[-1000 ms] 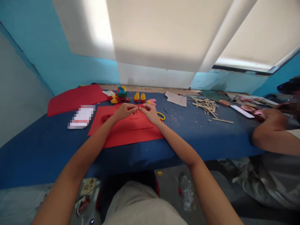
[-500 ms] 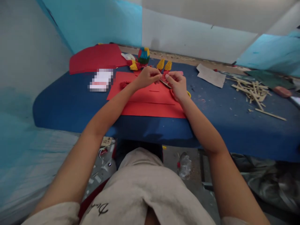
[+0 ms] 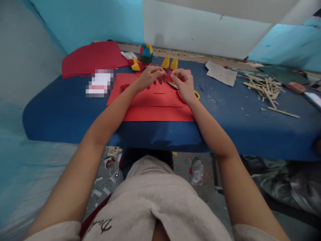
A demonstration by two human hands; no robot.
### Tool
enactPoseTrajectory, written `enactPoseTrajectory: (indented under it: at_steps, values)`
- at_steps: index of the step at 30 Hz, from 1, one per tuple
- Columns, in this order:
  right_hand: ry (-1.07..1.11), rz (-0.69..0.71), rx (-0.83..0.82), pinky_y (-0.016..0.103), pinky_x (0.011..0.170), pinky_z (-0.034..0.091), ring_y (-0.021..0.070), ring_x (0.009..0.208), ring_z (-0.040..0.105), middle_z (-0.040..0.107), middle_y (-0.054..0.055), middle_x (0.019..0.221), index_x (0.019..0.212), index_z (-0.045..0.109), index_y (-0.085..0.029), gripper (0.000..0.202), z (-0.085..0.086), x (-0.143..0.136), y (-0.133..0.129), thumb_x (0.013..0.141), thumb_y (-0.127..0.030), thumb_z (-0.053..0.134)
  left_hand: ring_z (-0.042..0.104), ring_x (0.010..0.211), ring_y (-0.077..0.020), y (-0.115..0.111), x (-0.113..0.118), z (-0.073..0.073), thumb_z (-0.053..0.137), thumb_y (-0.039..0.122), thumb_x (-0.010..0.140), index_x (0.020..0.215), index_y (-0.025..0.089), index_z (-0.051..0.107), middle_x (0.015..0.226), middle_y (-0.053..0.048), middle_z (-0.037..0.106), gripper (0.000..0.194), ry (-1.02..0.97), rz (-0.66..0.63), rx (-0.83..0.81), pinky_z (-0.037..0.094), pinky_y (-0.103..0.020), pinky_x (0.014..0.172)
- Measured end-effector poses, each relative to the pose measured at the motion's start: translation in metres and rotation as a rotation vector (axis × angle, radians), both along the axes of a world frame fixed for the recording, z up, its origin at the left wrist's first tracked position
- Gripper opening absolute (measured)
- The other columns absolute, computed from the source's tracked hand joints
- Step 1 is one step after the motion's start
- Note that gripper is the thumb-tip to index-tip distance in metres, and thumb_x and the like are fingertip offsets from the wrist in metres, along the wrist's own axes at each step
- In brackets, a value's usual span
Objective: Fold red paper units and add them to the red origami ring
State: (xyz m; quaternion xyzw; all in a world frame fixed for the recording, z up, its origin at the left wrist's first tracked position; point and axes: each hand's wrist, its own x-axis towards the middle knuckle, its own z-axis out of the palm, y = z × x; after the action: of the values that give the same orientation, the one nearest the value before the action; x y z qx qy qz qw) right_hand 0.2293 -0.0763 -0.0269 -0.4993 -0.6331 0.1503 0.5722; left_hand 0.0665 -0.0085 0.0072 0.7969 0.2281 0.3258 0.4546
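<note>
Over the red paper sheets (image 3: 150,113) my left hand (image 3: 151,77) is closed in a pinch; what its fingertips hold is too small to make out. Close on its right, my right hand (image 3: 184,83) is pinched on a small red piece (image 3: 169,75). Scissors with a yellow-rimmed handle (image 3: 197,95) lie partly hidden beneath my right hand. Small red pieces (image 3: 124,87) rest on the paper left of my left wrist. Behind my hands stand two yellow cone-shaped pieces (image 3: 165,62) and a blue, green and yellow folded-paper figure (image 3: 146,53).
Large dark red sheets (image 3: 92,58) and a blurred white item (image 3: 100,83) lie at the left of the blue table (image 3: 57,110). To the right are a grey paper scrap (image 3: 221,73), a heap of thin strips (image 3: 265,87) and a pinkish block (image 3: 296,87).
The whole view has shifted, so the table items appear farther left and slightly higher. My hands stay close together over the paper, the left fingers slightly more spread.
</note>
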Motion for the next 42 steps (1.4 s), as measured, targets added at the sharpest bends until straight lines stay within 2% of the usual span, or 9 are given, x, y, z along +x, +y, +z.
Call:
enactPoseTrajectory:
  at_steps: [6,12,20,26,30,33,35,39,42]
  values:
    - [-0.086,0.016,-0.027,0.032,0.071,0.049,0.0126,0.069,0.053,0.068,-0.004,0.075,0.079,0.062,-0.027,0.026,0.005,-0.002,-0.005,0.078,-0.053,0.063,0.061,0.063,-0.0108,0.007,-0.009,-0.003,0.054,0.02,0.086,0.073,0.014,0.067,0.069,-0.003,0.067,0.018,-0.019,-0.074,-0.086,0.038,-0.016,0.05]
    - [-0.102,0.002,-0.024,0.029,0.067,0.047,0.0122,0.066,0.054,0.068,-0.002,0.072,0.076,0.065,-0.022,0.006,0.005,-0.004,-0.005,0.079,-0.027,0.065,0.058,0.062,-0.011,0.017,-0.012,-0.01,0.063,0.029,0.084,0.079,0.014,0.069,0.071,-0.004,0.069,0.017,0.011,-0.163,-0.109,0.038,-0.02,0.049]
    - [-0.11,0.0,0.022,0.027,0.067,0.047,0.0112,0.065,0.057,0.067,-0.002,0.07,0.073,0.066,-0.021,0.008,0.005,-0.004,-0.006,0.078,-0.015,0.064,0.054,0.05,-0.0082,0.017,-0.01,-0.011,0.07,0.029,0.076,0.08,0.013,0.072,0.066,-0.002,0.067,0.017,0.026,-0.114,-0.039,0.035,-0.017,0.042]
    - [-0.145,0.026,0.074,0.028,0.065,0.049,0.012,0.064,0.059,0.067,-0.001,0.069,0.076,0.066,-0.018,0.007,0.003,-0.003,-0.006,0.081,-0.022,0.063,0.053,0.048,-0.0072,0.014,-0.008,-0.01,0.071,0.023,0.076,0.078,0.012,0.072,0.062,-0.001,0.065,0.011,0.009,-0.119,0.029,0.035,-0.016,0.042]
    - [-0.156,0.011,0.073,0.027,0.07,0.05,0.0114,0.071,0.061,0.067,0.001,0.078,0.085,0.066,-0.018,0.022,0.002,-0.004,-0.005,0.084,-0.039,0.06,0.046,0.043,-0.0063,0.018,-0.005,-0.015,0.069,0.019,0.077,0.077,0.013,0.071,0.058,0.001,0.061,0.007,-0.073,-0.048,0.118,0.034,-0.02,0.041]
    - [-0.136,0.052,0.061,0.026,0.07,0.051,0.0114,0.074,0.062,0.067,0.001,0.083,0.09,0.064,-0.018,0.032,-0.001,-0.004,-0.003,0.078,-0.048,0.064,0.046,0.046,-0.0072,0.02,-0.004,-0.017,0.07,0.02,0.078,0.074,0.015,0.07,0.057,0.002,0.059,0.007,-0.12,0.004,0.174,0.036,-0.023,0.045]
    - [-0.109,0.072,0.053,0.027,0.068,0.052,0.012,0.074,0.063,0.067,0.001,0.083,0.089,0.062,-0.017,0.035,-0.004,-0.003,-0.001,0.075,-0.049,0.067,0.046,0.048,-0.0079,0.02,-0.004,-0.017,0.072,0.023,0.077,0.072,0.016,0.069,0.057,0.002,0.059,0.009,-0.116,0.0,0.185,0.037,-0.024,0.046]
    - [-0.091,0.068,0.023,0.026,0.069,0.051,0.0112,0.075,0.063,0.066,0.001,0.081,0.087,0.06,-0.018,0.03,-0.007,0.002,0.004,0.079,-0.047,0.064,0.052,0.05,-0.009,0.017,-0.006,-0.014,0.065,0.031,0.083,0.075,0.016,0.069,0.065,-0.001,0.066,0.018,-0.08,-0.046,0.168,0.038,-0.022,0.045]
    - [-0.102,0.064,0.002,0.027,0.074,0.051,0.0113,0.079,0.063,0.067,0.001,0.083,0.088,0.061,-0.019,0.026,-0.005,0.003,0.003,0.083,-0.044,0.061,0.057,0.053,-0.0097,0.014,-0.008,-0.011,0.058,0.027,0.085,0.079,0.013,0.07,0.071,-0.004,0.068,0.019,-0.047,-0.063,0.144,0.04,-0.018,0.043]
